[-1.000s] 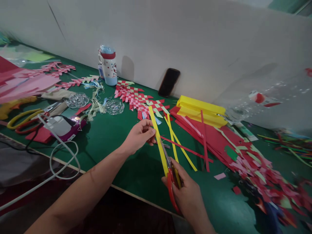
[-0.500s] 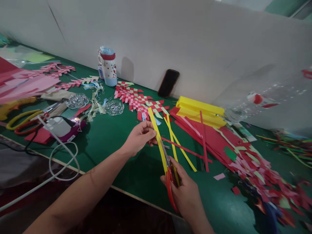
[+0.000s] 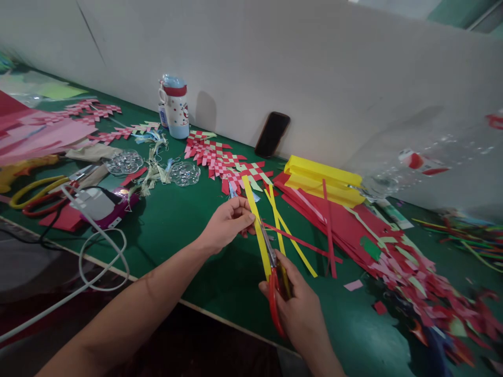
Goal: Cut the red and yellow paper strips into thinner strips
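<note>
A: so what's on that table, big stuff first?

B: Pale wall (image 3: pixel 236 63) at the back, green table (image 3: pixel 165 230) right up against it. Then red paper (image 3: pixel 349 228) stacked over on the right, with some folded yellow paper (image 3: pixel 322 183) on its far end. Clear bottle (image 3: pixel 424 161) just beside that, and a flask (image 3: pixel 177 112) standing by the wall further left.

A: and the hands?

B: Right hand (image 3: pixel 296 306) is wrapped round red-handled scissors (image 3: pixel 274 296). Left hand (image 3: pixel 226 225) has a yellow strip (image 3: pixel 260 246) pinched between thumb and fingers. It sits between the two hands, running alongside the scissors down to the right thumb. Can't tell if they're biting into it tbh.

A: anything smaller?

B: Phone (image 3: pixel 272 134) leaning on the wall, two crossed strips (image 3: pixel 277 212) near the scissors, pink scrap (image 3: pixel 353 285) right of the right hand.
</note>
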